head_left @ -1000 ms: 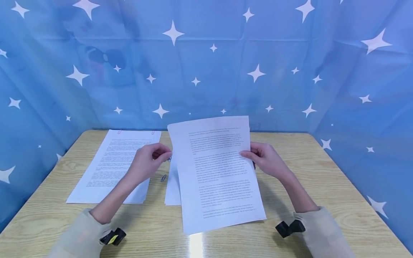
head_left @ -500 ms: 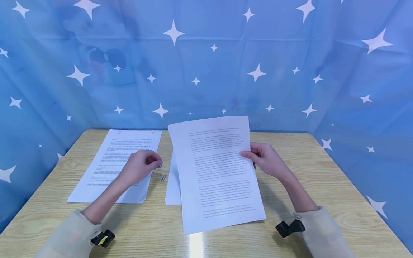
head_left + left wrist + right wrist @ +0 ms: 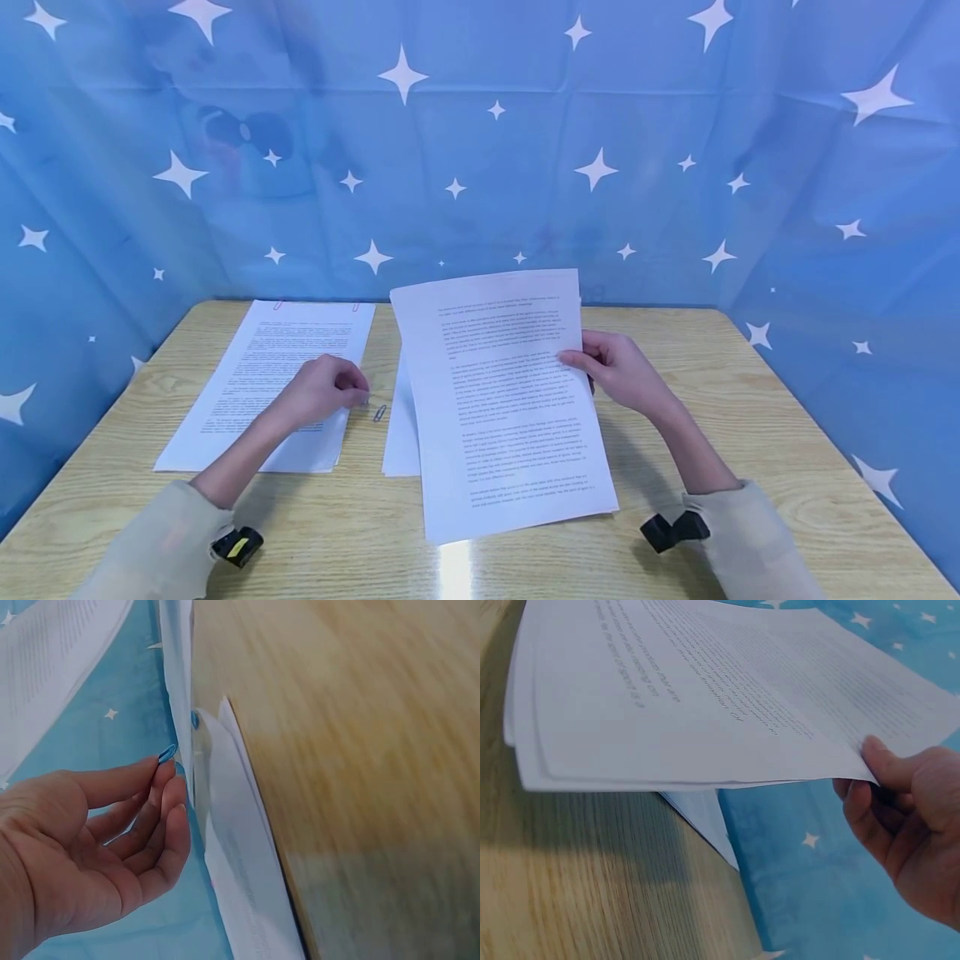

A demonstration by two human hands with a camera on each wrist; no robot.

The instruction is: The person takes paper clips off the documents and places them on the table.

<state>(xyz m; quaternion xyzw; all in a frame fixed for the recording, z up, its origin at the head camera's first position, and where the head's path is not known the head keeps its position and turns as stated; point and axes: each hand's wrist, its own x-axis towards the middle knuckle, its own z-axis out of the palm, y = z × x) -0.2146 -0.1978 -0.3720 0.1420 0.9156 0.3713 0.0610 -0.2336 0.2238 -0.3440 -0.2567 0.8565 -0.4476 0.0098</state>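
Blue wire, bent into a paper clip [image 3: 166,754], sits pinched between the thumb and forefinger of the left hand [image 3: 322,390]; its other fingers curl loosely, touching nothing that shows. That hand is over the right side of the left stack [image 3: 202,442], and a loose clip [image 3: 380,413], also bluish, lies on the table [image 3: 750,400] just right of it.

White printed sheets form the sheaf [image 3: 510,400], tilted up over the middle of the table. The right hand [image 3: 618,367] pinches its right edge, thumb on the printed face and fingers behind. More paper [image 3: 405,425] lies under the sheaf, showing at its left.

Judging by how things lie, the left stack looks finished: two reddish clips [image 3: 356,307] grip its far edge, one toward each corner. The sheaf seems unfinished, since no clip shows along its visible edges and the right wrist view has its layers not quite flush; its back is hidden. Both blue clips appear left to fit
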